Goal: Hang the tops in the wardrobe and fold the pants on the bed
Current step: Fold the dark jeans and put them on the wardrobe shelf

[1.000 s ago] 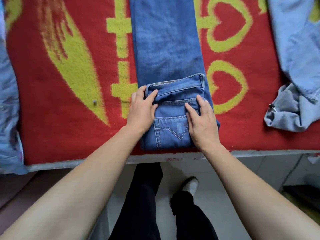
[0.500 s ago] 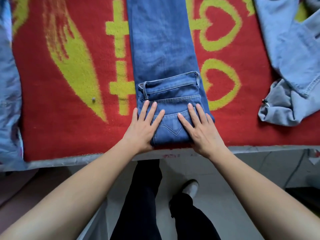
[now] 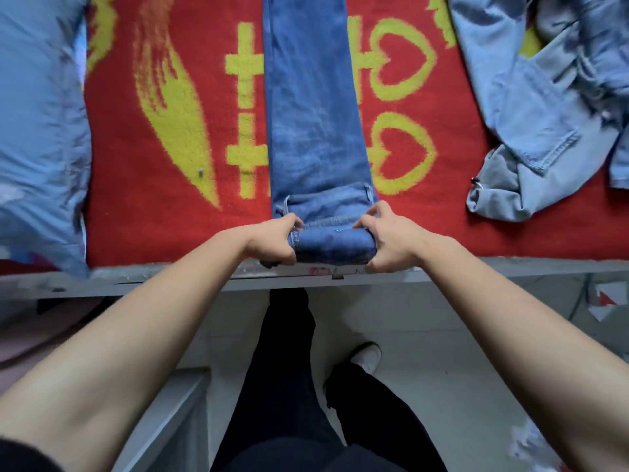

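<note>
From the head view, I have the blue jeans (image 3: 313,124) laid out on the bed (image 3: 170,240) with their long axis running straight away from my fingers, the legs stretching to the far side and out of the top of the frame. The near end is doubled over into a thick folded end (image 3: 332,245) that sits right at the bed's near edge, and its own axis lies crosswise, from one hand to the other. My left hand (image 3: 272,241) has its fingers (image 3: 292,221) curled round the left end of that fold, pinching the denim; my right hand (image 3: 388,240) does the same at the right end, fingers (image 3: 369,219) bent over the top layer with the thumb below. Both hands are equally near, one at each end, so neither leads. The unfolded length lies directly beyond the fingertips, which I judge means the next turn has to go forward, away from me, with both ends kept level so the bundle does not skew. A pale denim garment (image 3: 531,131) lies well off to the right of my right hand, and a light blue garment (image 3: 37,131) well off to the left of my left.
</note>
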